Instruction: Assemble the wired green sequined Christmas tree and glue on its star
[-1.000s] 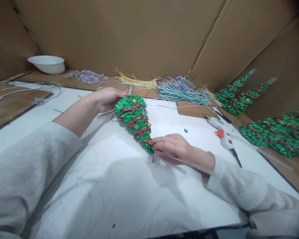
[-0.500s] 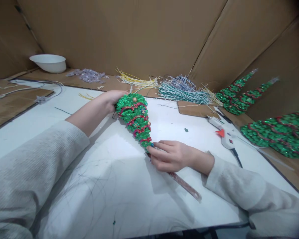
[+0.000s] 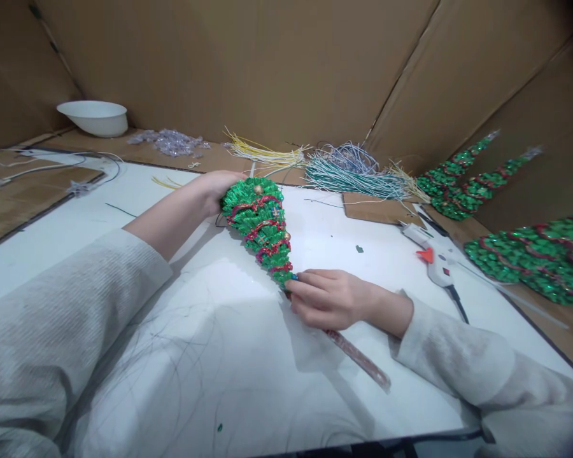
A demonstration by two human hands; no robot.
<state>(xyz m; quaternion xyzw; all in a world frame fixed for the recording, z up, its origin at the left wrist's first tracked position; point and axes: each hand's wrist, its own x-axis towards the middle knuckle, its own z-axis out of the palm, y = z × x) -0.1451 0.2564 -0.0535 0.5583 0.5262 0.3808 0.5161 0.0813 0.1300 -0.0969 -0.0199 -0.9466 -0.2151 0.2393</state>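
A small green tinsel tree [image 3: 261, 229] with red garland and gold beads lies tilted over the white table [image 3: 248, 381], its wide base toward the far side. My left hand [image 3: 217, 189] grips the base of the tree. My right hand [image 3: 327, 298] pinches the narrow tip, where a small blue bead shows. A clear stick with red glitter [image 3: 358, 359] runs out from under my right hand toward the near right.
A white glue gun [image 3: 432, 257] lies right of my right hand. Finished green trees [image 3: 530, 254] rest at the right edge. Bundles of teal and yellow wires [image 3: 348, 175], silver stars [image 3: 172, 143] and a white bowl [image 3: 95, 117] lie at the back. Cardboard walls surround the table.
My right hand turned and closed on the tree's tip; the silver star under it is gone from sight, and the red glitter stick now shows beyond my hand. The tree shifted slightly.
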